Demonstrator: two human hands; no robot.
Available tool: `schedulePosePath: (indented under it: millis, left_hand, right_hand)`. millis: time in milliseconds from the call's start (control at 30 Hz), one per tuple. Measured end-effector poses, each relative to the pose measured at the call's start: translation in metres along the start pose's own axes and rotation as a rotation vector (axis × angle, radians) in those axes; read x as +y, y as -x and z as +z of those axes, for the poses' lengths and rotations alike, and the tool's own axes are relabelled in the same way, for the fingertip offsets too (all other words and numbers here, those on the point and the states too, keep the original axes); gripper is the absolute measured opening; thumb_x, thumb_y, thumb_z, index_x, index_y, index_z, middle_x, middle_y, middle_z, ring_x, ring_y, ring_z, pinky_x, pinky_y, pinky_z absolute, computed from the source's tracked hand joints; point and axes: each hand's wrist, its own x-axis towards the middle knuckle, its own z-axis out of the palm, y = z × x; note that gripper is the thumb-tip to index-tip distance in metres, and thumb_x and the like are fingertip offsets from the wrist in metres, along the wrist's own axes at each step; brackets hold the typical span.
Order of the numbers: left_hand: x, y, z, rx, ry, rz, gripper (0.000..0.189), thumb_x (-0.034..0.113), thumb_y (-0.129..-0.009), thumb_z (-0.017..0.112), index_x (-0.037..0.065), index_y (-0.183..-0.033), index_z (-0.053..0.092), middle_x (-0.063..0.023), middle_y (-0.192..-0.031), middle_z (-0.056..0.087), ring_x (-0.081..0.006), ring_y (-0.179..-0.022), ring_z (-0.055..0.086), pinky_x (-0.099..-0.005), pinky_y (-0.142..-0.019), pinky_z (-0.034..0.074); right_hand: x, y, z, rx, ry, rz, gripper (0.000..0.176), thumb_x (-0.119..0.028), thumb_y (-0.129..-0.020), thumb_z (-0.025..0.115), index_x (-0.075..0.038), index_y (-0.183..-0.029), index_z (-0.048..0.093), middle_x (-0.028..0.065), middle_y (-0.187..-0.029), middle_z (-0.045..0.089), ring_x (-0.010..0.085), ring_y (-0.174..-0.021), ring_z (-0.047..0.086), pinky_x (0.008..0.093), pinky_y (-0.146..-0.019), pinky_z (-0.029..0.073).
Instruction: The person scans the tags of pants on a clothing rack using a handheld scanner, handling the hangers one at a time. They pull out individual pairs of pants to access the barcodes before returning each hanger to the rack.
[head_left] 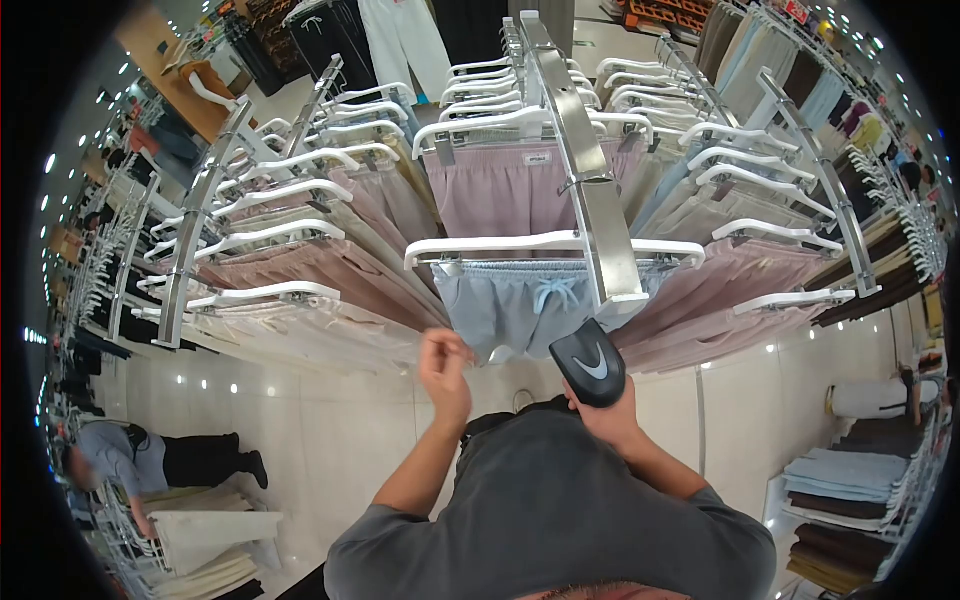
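Observation:
Wrapped in my right hand (pixel 607 412) is a black handheld scanner (pixel 588 366) with a pale curved mark on its back, held just below the end of a metal rail. My left hand (pixel 443 368) is raised beside the hem of the light blue drawstring trousers (pixel 508 300), its fingers loosely bent and slightly apart, with nothing visible in them. Those trousers hang from a white hanger (pixel 497 244) at the front of the middle rail (pixel 590 190). Behind them are mauve trousers (pixel 500 185) with a small waistband label.
Side rails hold cream trousers (pixel 310 325) at left and dusty pink trousers (pixel 715 300) at right. At lower left, a person (pixel 150 460) bends over a display of folded clothes. Folded blue garments (pixel 845 472) are stacked at lower right, near another person (pixel 875 398).

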Motion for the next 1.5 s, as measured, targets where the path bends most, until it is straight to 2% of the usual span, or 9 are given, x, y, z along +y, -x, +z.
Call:
schedulePosePath:
  millis: [200, 367, 533, 600, 633, 933, 1000, 1200, 1500]
  left_hand:
    - [-0.035, 0.068, 0.028, -0.266, -0.012, -0.406, 0.029, -0.015, -0.082, 0.052, 0.004, -0.102, 0.059, 0.0035, -0.085, 0.044, -0.0071, -0.077, 0.048, -0.022, -0.07, 0.04]
    - [-0.039, 0.058, 0.038, -0.316, -0.118, -0.295, 0.033, -0.016, -0.078, 0.055, 0.004, -0.104, 0.061, 0.0059, -0.085, 0.041, -0.0046, -0.076, 0.043, -0.0191, -0.07, 0.037]
    - [-0.031, 0.058, 0.06, -0.309, -0.083, -0.332, 0.036, -0.017, -0.078, 0.054, 0.004, -0.106, 0.059, 0.0058, -0.083, 0.042, -0.0035, -0.077, 0.044, -0.0189, -0.071, 0.037]
    - [-0.028, 0.065, 0.075, -0.315, -0.075, -0.34, 0.036, -0.017, -0.078, 0.055, 0.004, -0.106, 0.059, 0.0059, -0.083, 0.042, -0.0032, -0.077, 0.043, -0.0188, -0.071, 0.036]
    - [-0.029, 0.069, 0.081, -0.319, -0.065, -0.354, 0.036, -0.017, -0.077, 0.055, 0.004, -0.106, 0.059, 0.006, -0.084, 0.042, -0.0029, -0.077, 0.043, -0.0186, -0.07, 0.036]
    - [-0.042, 0.09, 0.126, -0.348, -0.011, -0.398, 0.035, -0.016, -0.078, 0.054, 0.004, -0.107, 0.06, 0.0066, -0.082, 0.039, -0.0031, -0.076, 0.038, -0.0179, -0.069, 0.032]
    - [-0.047, 0.094, 0.133, -0.349, -0.017, -0.39, 0.035, -0.016, -0.079, 0.054, 0.004, -0.107, 0.06, 0.006, -0.083, 0.04, -0.0039, -0.078, 0.04, -0.0188, -0.071, 0.034]
    - [-0.046, 0.108, 0.164, -0.359, -0.115, -0.304, 0.035, -0.015, -0.078, 0.056, 0.004, -0.107, 0.061, 0.0042, -0.086, 0.044, -0.0065, -0.083, 0.044, -0.0213, -0.078, 0.038]
    - [-0.051, 0.132, 0.21, -0.412, -0.129, -0.266, 0.036, -0.012, -0.077, 0.057, 0.003, -0.109, 0.061, 0.0054, -0.081, 0.042, -0.0062, -0.078, 0.042, -0.0209, -0.076, 0.037]
  right_hand:
    - [0.014, 0.002, -0.01, -0.011, 0.063, -0.063, 0.017, 0.005, -0.077, 0.075, 0.004, -0.092, 0.069, 0.0081, -0.082, 0.073, 0.0124, -0.075, 0.069, 0.0298, -0.069, 0.054]
    - [0.003, 0.007, -0.021, -0.009, 0.013, 0.01, 0.017, 0.004, -0.077, 0.076, 0.003, -0.093, 0.069, 0.0078, -0.084, 0.074, 0.0133, -0.078, 0.069, 0.0305, -0.07, 0.054]
    - [0.008, 0.008, -0.033, 0.049, -0.069, -0.029, 0.02, 0.004, -0.077, 0.076, 0.002, -0.095, 0.069, 0.0071, -0.085, 0.074, 0.0122, -0.079, 0.068, 0.0308, -0.071, 0.054]
    - [0.009, 0.007, -0.042, -0.003, 0.039, -0.157, 0.005, 0.0, -0.091, 0.071, 0.003, -0.095, 0.069, 0.003, -0.078, 0.067, 0.009, -0.067, 0.062, 0.0259, -0.06, 0.051]
    - [0.01, 0.007, -0.046, -0.002, 0.038, -0.162, 0.005, 0.0, -0.091, 0.071, 0.003, -0.095, 0.069, 0.003, -0.078, 0.067, 0.009, -0.067, 0.062, 0.0259, -0.06, 0.051]
    - [0.002, 0.011, -0.089, -0.03, 0.068, -0.152, 0.005, -0.001, -0.089, 0.075, 0.001, -0.093, 0.072, 0.0015, -0.076, 0.069, 0.0081, -0.067, 0.063, 0.0258, -0.06, 0.051]
    - [0.011, 0.013, -0.101, -0.028, 0.028, -0.055, 0.022, 0.001, -0.074, 0.077, 0.002, -0.095, 0.068, 0.0075, -0.084, 0.073, 0.0124, -0.08, 0.067, 0.0312, -0.073, 0.054]
    - [0.023, 0.017, -0.136, -0.064, -0.006, -0.106, 0.022, 0.001, -0.075, 0.076, 0.001, -0.095, 0.068, 0.0074, -0.084, 0.072, 0.0128, -0.079, 0.067, 0.031, -0.072, 0.053]
    - [0.007, 0.03, -0.184, -0.052, -0.006, -0.106, 0.02, 0.003, -0.076, 0.074, 0.001, -0.095, 0.069, 0.0074, -0.082, 0.072, 0.0111, -0.077, 0.066, 0.0296, -0.071, 0.053]
